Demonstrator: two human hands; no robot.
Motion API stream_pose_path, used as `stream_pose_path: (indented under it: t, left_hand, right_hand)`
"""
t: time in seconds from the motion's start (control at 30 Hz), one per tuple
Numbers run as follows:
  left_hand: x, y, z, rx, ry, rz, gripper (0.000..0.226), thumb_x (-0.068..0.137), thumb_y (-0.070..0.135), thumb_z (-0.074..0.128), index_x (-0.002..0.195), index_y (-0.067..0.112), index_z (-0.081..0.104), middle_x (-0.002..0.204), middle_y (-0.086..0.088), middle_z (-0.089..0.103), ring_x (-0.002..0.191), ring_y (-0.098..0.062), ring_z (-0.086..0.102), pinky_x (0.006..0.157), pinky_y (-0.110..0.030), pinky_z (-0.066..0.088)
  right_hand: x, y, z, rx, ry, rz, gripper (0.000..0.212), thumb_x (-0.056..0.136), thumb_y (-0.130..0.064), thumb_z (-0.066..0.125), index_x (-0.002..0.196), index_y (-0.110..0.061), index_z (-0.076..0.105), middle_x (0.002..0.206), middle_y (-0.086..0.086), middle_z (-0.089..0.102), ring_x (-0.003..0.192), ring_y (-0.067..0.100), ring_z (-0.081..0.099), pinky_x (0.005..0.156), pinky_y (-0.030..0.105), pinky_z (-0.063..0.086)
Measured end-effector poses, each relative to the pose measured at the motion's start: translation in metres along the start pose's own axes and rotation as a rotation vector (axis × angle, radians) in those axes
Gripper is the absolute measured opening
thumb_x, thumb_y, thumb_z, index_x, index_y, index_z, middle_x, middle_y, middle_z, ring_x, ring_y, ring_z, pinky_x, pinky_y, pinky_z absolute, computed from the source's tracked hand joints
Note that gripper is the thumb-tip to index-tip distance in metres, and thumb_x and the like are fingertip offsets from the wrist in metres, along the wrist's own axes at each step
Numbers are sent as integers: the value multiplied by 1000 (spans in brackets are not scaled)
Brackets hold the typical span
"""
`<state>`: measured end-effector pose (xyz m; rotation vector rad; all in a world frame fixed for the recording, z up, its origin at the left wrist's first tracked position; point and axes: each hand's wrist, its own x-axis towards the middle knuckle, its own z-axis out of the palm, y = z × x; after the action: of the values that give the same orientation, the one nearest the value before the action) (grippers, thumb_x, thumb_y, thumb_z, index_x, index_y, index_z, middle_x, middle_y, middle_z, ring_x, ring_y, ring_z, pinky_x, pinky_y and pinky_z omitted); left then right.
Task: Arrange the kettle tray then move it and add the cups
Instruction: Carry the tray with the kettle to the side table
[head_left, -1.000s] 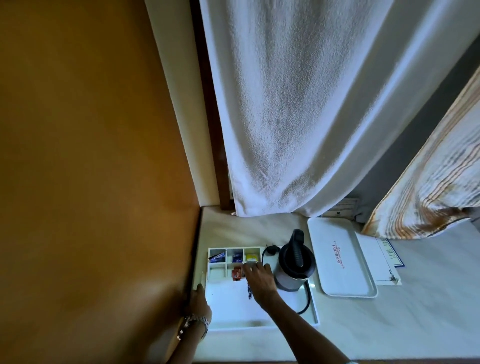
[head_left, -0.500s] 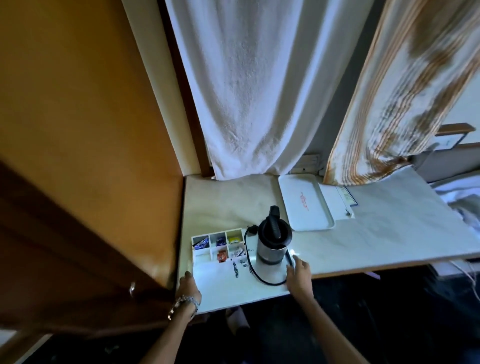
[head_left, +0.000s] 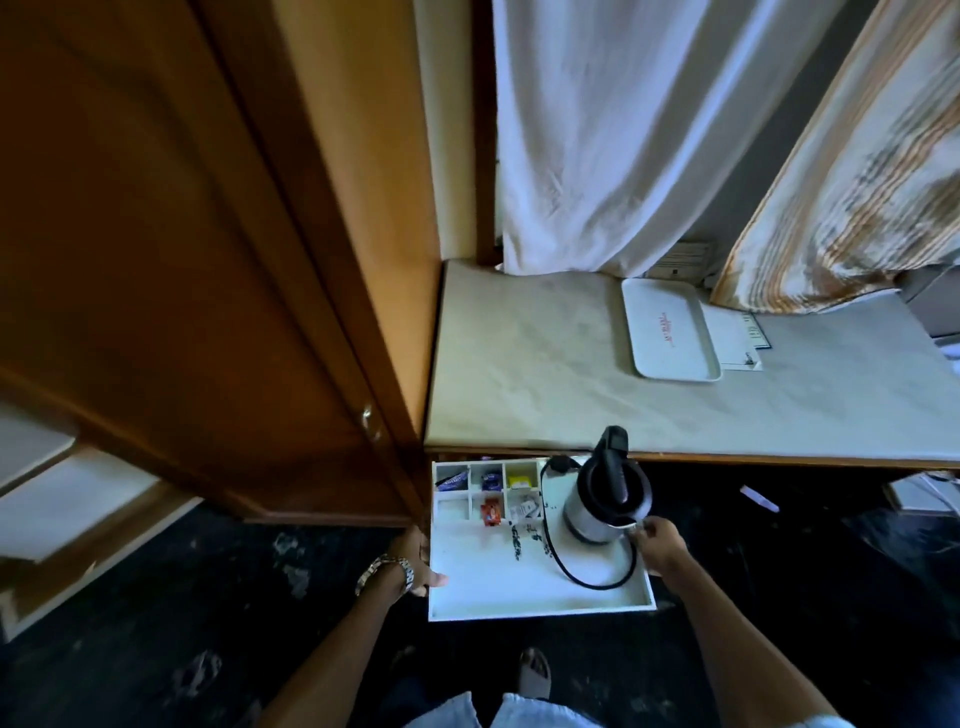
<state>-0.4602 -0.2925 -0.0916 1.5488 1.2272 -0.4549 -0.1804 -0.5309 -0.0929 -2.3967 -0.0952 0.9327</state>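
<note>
Kettle tray (head_left: 498, 597): white, rectangular, gripped both hands.

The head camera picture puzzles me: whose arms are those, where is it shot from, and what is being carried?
There is no machine here. A person wears a wide-angle camera on the head, so you look down along their own arms; a foot shows at the bottom edge.

The left hand, with a wristwatch, grips the left edge of a white kettle tray. The right hand holds its right side, beside the kettle. The tray is lifted clear of the counter, over the dark floor.

On the tray: the kettle with its black cord looped beside it, and small compartments with sachets.

Left on the counter are a second white tray and a paper card beside it. No cups are in view.
</note>
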Motion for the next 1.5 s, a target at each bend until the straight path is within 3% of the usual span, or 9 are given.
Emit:
stream_pose_path:
  t: [0.2,0.33,0.53,0.67,0.8,1.07,1.27,1.43,1.5]
  left_hand:
    - [-20,-93,-13,41,27,-82,82,77,5,81,141,2,29,148,-19,35,121,-38,54,80,-39,62]
    - [-38,-166,-48,47,90,-74,81,72,7,85,134,-1,34,140,-22,44,119,-37,56,76,-40,62]
    - [-73,-307,-140,64,107,-121,75,68,17,88,125,0,43,132,-19,53,115,-32,59,84,-40,60]
    - [-101,-402,-214,43,135,-159,76,68,23,89,126,1,45,131,-16,56,119,-30,56,95,-38,51]
    - [-129,-485,-291,-17,210,-243,96,76,32,82,147,2,26,152,-20,35,138,-30,39,112,-37,38]
    - [-161,-576,-459,-202,408,-452,90,72,19,86,140,2,30,140,-18,45,93,-30,70,69,-36,63]
    - [-152,-612,-594,-175,475,-491,74,75,21,83,134,9,40,133,-14,54,111,-30,63,89,-41,58]
    - [-135,-634,-680,-258,499,-519,62,83,12,75,136,8,41,132,-16,56,96,-27,67,74,-38,61]
    - [-127,-647,-699,-184,487,-518,57,91,17,64,140,9,36,141,-16,48,117,-30,57,95,-42,53]
  right_hand:
    - [-62,17,64,-75,-55,28,17,88,-10,66,95,6,65,81,21,64,79,24,57,69,34,42]
    - [-115,2,129,-78,-34,20,26,87,-7,67,109,5,65,105,25,68,100,32,63,77,39,46]
    - [-196,-27,263,-224,-140,9,15,88,-5,62,83,9,62,81,21,59,79,17,47,69,34,38]
    - [-242,-89,360,-329,-225,-136,25,93,-11,60,70,-5,52,74,17,51,77,16,46,67,34,38]
    - [-277,-172,456,-443,-370,-329,19,92,-5,62,108,6,66,104,25,65,101,22,60,86,38,48]
    - [-323,-342,644,-496,-552,-589,22,91,2,59,73,-6,50,67,13,44,64,15,39,62,30,28]
    - [-341,-470,773,-471,-662,-674,4,91,8,59,88,8,62,84,35,59,79,21,51,74,37,39]
    - [-349,-548,837,-513,-706,-700,31,93,-6,64,66,-8,49,70,11,50,64,18,55,68,28,40]
    - [-355,-564,854,-599,-678,-705,36,93,-18,66,66,-13,42,78,10,49,79,18,52,71,33,40]
